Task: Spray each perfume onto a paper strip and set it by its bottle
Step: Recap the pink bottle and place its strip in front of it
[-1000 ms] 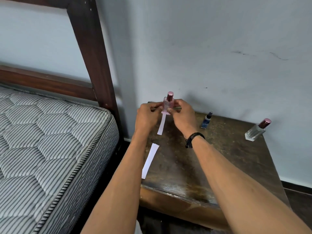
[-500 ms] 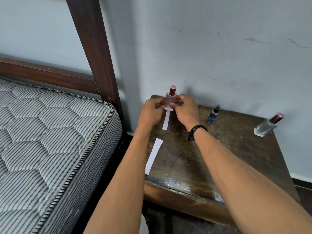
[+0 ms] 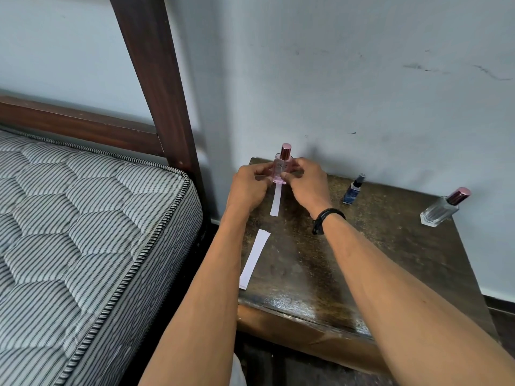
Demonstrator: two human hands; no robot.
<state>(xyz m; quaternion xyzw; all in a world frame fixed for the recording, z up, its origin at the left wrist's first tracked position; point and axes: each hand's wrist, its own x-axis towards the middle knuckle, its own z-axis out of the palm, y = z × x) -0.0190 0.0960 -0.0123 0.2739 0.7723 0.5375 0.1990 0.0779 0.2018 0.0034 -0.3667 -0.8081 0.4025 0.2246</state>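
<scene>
A pink perfume bottle (image 3: 282, 166) with a rose-metal cap stands upright at the back left of the wooden bedside table (image 3: 376, 263). My left hand (image 3: 248, 188) and my right hand (image 3: 305, 185) both pinch it low on its sides. A white paper strip (image 3: 276, 201) runs from under the bottle's base toward me, between my hands. Another white strip (image 3: 255, 259) lies along the table's left edge. A small blue bottle (image 3: 353, 190) stands to the right. A clear bottle with a pink cap (image 3: 443, 208) stands at the far right.
A striped mattress (image 3: 83, 232) in a dark wooden bed frame (image 3: 156, 79) sits close to the left of the table. A pale wall rises directly behind the table. A black band is on my right wrist.
My hands have brought the pink bottle and the strip down to the tabletop near the wall. The strip hung free before and now lies flat. The other bottles and the second strip stayed put.
</scene>
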